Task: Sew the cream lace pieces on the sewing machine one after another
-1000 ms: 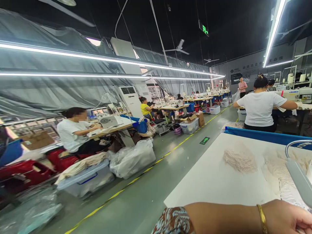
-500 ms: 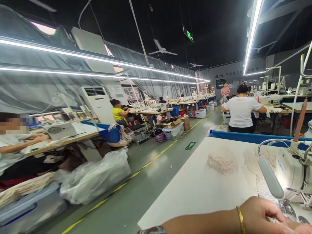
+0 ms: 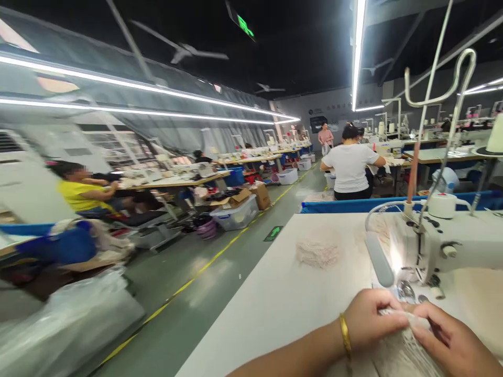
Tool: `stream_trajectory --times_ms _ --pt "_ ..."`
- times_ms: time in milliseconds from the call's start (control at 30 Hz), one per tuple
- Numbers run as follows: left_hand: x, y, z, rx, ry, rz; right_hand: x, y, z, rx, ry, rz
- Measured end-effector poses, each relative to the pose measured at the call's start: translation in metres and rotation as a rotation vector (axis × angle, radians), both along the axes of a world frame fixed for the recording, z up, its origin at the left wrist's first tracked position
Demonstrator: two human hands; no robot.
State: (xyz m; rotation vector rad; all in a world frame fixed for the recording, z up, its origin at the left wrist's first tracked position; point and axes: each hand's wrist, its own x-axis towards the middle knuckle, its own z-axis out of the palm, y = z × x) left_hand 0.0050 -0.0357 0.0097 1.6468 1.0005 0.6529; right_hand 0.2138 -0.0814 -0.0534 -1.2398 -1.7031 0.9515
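Note:
A strip of cream lace fabric is pinched between my two hands at the front of the sewing machine. My left hand, with a gold bracelet at its wrist, closes thumb and fingers on its left side. On the right, my right hand grips the same lace, its fingertips close to the left ones. Just beyond my hands stands the white sewing machine, its lamp lit over the needle area. The lower part of the lace hangs toward me and is partly cut off by the frame.
A small heap of cream lace lies on the white table. Blue cloth edges its far side. Left of the table runs an aisle with a yellow floor line. A person in a white shirt sits ahead.
The view has swung to the right, bringing more of the sewing machine and my right hand into sight. My left hand still holds the lace, and both hands now show together.

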Motion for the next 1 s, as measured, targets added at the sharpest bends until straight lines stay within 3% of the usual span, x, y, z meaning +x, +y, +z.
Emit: stream_trajectory --times_ms 100,200,533,1000 --pt "0.002 0.002 0.005 -0.022 0.014 -0.028 0.005 -0.002 0.032 -0.081 -0.052 0.038" --pt "0.003 0.005 0.008 -0.064 -0.011 -0.051 0.006 0.000 0.045 -0.129 -0.013 0.028" --pt "0.005 0.003 0.014 -0.068 -0.034 -0.052 0.004 -0.001 0.049 -0.156 0.027 0.014" --pt "0.008 0.001 0.007 -0.030 -0.035 0.021 0.004 -0.002 0.049 -0.096 0.048 -0.010"
